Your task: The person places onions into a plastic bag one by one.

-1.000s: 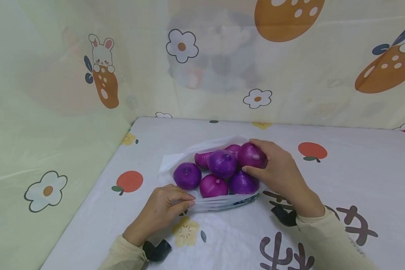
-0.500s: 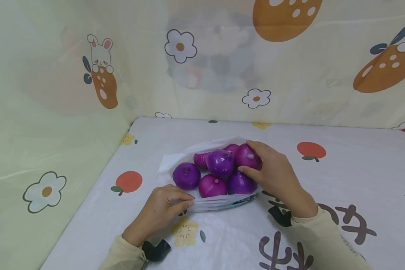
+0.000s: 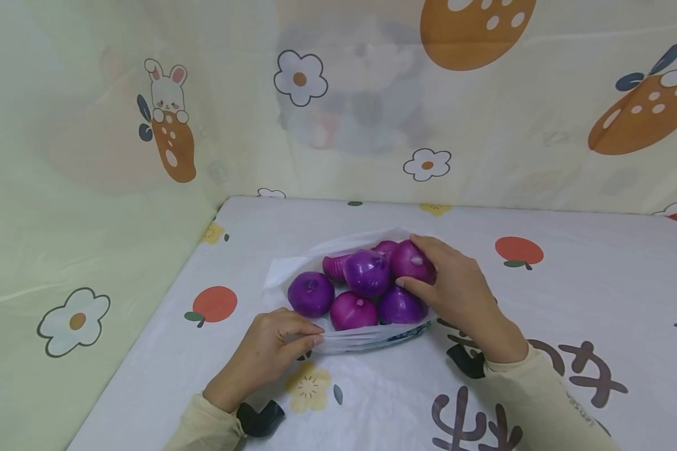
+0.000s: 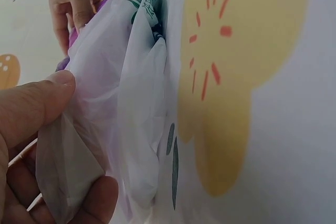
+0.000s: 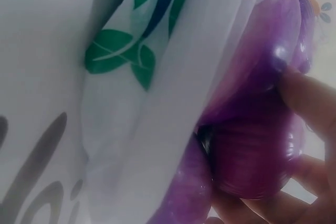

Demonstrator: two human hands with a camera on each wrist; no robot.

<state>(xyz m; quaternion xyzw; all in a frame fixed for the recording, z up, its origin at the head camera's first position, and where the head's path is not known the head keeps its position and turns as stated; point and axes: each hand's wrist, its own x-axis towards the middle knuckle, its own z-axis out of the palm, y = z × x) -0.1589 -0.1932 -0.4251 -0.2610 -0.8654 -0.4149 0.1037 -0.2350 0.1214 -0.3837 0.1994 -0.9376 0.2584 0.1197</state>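
Observation:
A white plastic bag [image 3: 367, 341] with a green leaf print lies on its side, its mouth spread around several glossy purple red onions [image 3: 367, 274]. At the near left rim, my left hand [image 3: 267, 341] pinches the bag's edge between thumb and fingers; the left wrist view shows the thin film [image 4: 68, 166] in that pinch. My right hand [image 3: 457, 282] grips one red onion [image 3: 412, 260] at the right end of the pile, thumb on the near side and fingers behind. In the right wrist view this onion [image 5: 252, 156] sits against other onions, partly hidden by the bag.
A white tablecloth [image 3: 383, 401] printed with flowers, red fruit and dark lettering covers the table. Pale patterned sheets [image 3: 361, 125] hang behind and along the left side. A black strap piece [image 3: 261, 418] sits at the left wrist, another [image 3: 466, 361] at the right.
My right hand has shifted slightly left and the onion in it has turned, so that a pale end spot now shows. The left hand keeps its pinch on the bag.

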